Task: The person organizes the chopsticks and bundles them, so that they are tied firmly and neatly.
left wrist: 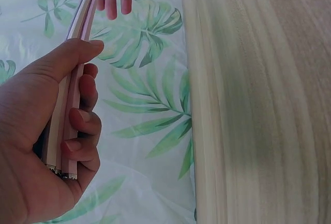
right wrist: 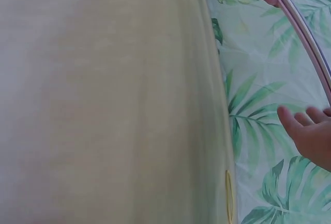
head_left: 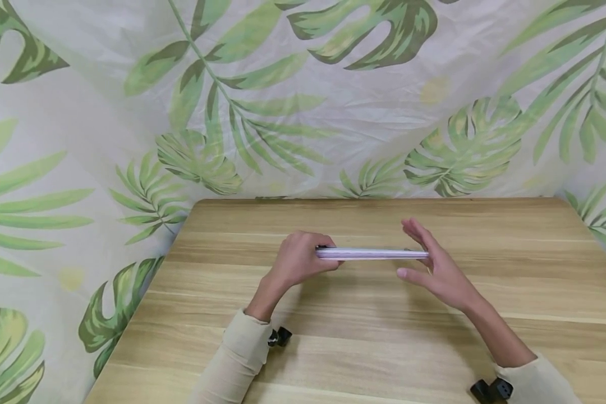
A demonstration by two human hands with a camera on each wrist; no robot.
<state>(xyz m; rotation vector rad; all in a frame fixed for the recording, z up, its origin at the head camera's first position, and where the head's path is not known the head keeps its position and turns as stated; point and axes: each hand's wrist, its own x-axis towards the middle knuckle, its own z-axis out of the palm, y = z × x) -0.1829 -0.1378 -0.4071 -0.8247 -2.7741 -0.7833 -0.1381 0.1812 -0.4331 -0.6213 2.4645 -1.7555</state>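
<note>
A thin stack of notebooks (head_left: 373,254) is held level above the table and seen edge-on, its white and pale purple page edges facing me. My left hand (head_left: 300,259) grips its left end, thumb on the near side and fingers curled round the other. In the left wrist view, two page blocks of the notebooks (left wrist: 64,125) lie together, with small metal binding bits at the lower end. My right hand (head_left: 444,275) is at the right end, fingers straight and thumb spread apart, the stack's end right at the palm. The covers' faces are hidden.
A wooden table (head_left: 363,348) spreads below both hands. Behind it hangs a leaf-print cloth (head_left: 368,118). A thin yellow loop (right wrist: 229,195) shows by the table's edge in the right wrist view. Small black devices sit at both sleeve cuffs.
</note>
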